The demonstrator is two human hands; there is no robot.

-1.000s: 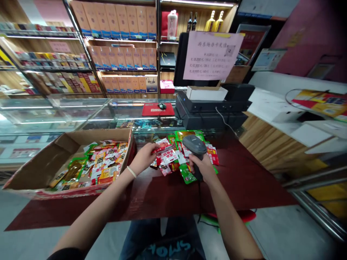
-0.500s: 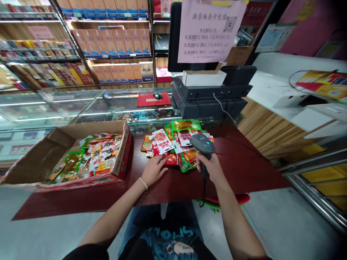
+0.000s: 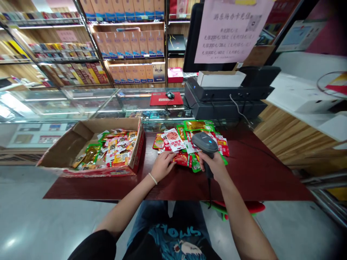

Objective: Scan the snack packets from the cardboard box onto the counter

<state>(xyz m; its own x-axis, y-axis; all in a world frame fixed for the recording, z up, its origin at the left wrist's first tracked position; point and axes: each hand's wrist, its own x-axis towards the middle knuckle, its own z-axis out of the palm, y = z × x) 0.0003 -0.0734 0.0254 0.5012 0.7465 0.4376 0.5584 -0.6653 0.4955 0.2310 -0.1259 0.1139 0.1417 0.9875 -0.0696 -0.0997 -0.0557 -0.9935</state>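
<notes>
My right hand (image 3: 216,167) is wrapped round the handle of a dark grey barcode scanner (image 3: 205,143), whose head shows a small blue light. The scanner is over a heap of snack packets (image 3: 199,126) in red, white and green wrapping on the dark red counter. At the near left edge of this heap, my left hand (image 3: 163,166) lies with its fingers extended, touching a red packet (image 3: 182,158). A white and red packet (image 3: 174,139) lies on top, just beyond those fingers. The scanner and right hand hide part of the heap.
An open cardboard box (image 3: 138,151) of snack packets stands left on the counter (image 3: 255,169). Behind are a glass display case (image 3: 105,94), a mouse (image 3: 170,95) on a red mat (image 3: 154,99), and a monitor (image 3: 191,39) above black register equipment (image 3: 227,108). The scanner's cable (image 3: 209,191) hangs over the front edge.
The view has turned left, so the counter and box appear farther right. Relative to the packets, the scanner in my right hand has shifted left. My left hand stays at the heap's edge.
</notes>
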